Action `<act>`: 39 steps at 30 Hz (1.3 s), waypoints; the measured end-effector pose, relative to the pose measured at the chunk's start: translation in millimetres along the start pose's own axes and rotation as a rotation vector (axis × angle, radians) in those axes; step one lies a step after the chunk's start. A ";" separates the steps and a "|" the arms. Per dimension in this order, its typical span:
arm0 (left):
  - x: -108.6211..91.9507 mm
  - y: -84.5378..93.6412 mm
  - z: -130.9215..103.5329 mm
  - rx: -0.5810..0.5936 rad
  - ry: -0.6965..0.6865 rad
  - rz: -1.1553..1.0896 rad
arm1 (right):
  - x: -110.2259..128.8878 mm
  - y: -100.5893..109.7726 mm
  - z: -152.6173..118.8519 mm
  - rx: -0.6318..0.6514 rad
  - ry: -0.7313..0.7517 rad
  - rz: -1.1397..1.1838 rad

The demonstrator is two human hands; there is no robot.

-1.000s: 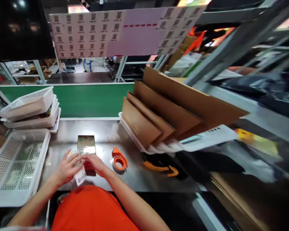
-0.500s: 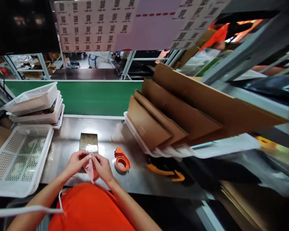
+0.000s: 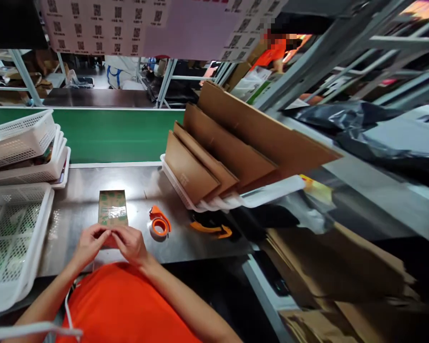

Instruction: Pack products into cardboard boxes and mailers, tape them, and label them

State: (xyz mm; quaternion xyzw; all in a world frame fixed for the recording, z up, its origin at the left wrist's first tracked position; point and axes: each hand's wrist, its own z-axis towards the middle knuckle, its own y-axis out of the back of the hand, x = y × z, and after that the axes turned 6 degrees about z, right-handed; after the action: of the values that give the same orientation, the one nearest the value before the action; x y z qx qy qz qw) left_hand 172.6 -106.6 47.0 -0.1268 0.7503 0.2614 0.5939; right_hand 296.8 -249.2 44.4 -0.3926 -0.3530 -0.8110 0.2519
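My left hand [image 3: 92, 244] and my right hand [image 3: 131, 244] meet at the fingertips near the table's front edge, both closed on a small pinkish slip [image 3: 109, 242]. Most of the slip is hidden behind the fingers. Just beyond them, a brown and green package [image 3: 113, 208] with shiny tape across it lies flat on the metal table [image 3: 82, 183]. To its right rests an orange tape dispenser [image 3: 159, 225], touched by neither hand.
White perforated baskets [image 3: 45, 209] stand at the left, some stacked. Cardboard sheets [image 3: 193, 166] lean in a white rack on the right. A black and orange tool [image 3: 214, 230] lies before it. A person in orange [image 3: 271, 55] is far back.
The view has turned to the right, so the table things appear further left. The slip, which hung in plain sight between my hands, is now mostly covered by my fingers.
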 end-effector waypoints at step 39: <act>54.8 13.0 3.6 0.084 0.496 0.463 | 2.9 32.1 -13.0 0.066 0.170 0.256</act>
State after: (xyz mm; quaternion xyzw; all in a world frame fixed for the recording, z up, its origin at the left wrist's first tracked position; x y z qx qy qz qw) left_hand 154.8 -87.3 -2.9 0.0119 0.8909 0.3193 0.3229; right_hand 311.2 -279.7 53.0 -0.3561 -0.3038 -0.7905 0.3950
